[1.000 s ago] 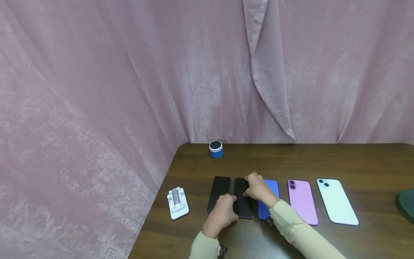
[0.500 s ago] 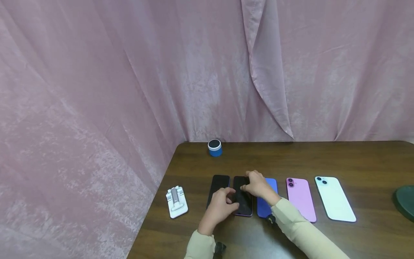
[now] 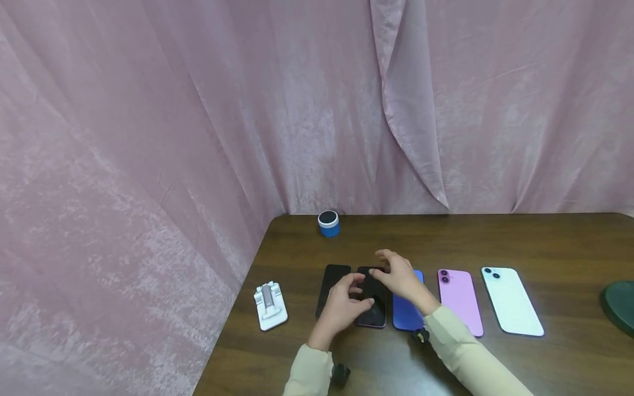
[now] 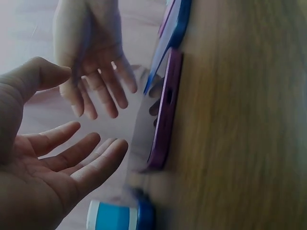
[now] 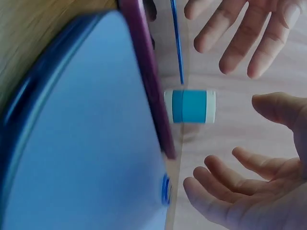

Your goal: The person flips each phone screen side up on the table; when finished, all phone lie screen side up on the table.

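A dark-screened phone with a purple edge lies face up on the table, and both hands hover over it in the head view. My left hand is above its left side, thumb and fingers spread. Over its upper right part is my right hand, fingers loosely bent. In the left wrist view, a gap separates the left hand from the phone's purple edge. The right wrist view shows the right hand holding nothing, beside the purple edge.
Another dark phone lies to the left, beyond it a white folding stand. Rightward lie a blue phone, a pink phone and a pale phone. A blue-white cylinder stands behind; a green object is far right.
Both hands have lifted off the purple-edged phone. The left has shifted slightly right with its thumb and fingers spreading; the right has risen a little. The phones appear to lie in the same row.
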`<action>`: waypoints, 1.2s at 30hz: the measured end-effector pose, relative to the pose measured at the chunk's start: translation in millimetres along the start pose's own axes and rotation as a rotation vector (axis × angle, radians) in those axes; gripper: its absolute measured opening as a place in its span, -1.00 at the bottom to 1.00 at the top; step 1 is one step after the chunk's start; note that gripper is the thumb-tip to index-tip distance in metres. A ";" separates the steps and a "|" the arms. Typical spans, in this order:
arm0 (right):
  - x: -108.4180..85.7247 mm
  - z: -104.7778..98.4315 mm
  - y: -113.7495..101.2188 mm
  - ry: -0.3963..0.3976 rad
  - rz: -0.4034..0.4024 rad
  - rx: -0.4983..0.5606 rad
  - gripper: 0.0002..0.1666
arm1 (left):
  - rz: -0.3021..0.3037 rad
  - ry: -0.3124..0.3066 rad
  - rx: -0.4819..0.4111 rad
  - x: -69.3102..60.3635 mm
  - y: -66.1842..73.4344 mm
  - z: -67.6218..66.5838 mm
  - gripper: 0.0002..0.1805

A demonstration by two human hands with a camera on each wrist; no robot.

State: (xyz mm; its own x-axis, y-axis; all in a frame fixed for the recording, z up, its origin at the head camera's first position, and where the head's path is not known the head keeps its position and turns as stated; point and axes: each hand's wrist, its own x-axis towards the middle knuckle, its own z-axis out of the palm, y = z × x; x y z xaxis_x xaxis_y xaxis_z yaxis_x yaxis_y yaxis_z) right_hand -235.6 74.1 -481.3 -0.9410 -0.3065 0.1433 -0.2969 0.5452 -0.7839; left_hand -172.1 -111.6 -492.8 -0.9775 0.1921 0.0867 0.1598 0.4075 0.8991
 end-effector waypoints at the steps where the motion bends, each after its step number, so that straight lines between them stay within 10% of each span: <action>1: -0.5 -1.8 2.1 0.003 0.001 0.005 -0.40 | 0.005 -0.011 -0.005 1.1 0.9 3.0 -0.39; 21: -26.9 -47.0 32.0 0.071 0.089 -0.079 -0.42 | 0.008 -0.174 0.124 17.0 20.5 51.3 -0.32; 36: -31.3 -53.2 39.0 -0.039 0.117 -0.041 -0.40 | -0.038 -0.240 0.336 19.3 28.7 64.8 -0.30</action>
State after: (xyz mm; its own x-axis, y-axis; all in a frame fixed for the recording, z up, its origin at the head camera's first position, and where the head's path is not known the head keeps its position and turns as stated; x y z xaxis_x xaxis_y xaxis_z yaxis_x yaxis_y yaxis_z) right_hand -226.4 146.5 -484.2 -0.9628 -0.2689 0.0279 -0.1927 0.6103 -0.7684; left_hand -177.5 -38.4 -493.1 -0.9301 0.3581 -0.0818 0.1993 0.6791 0.7064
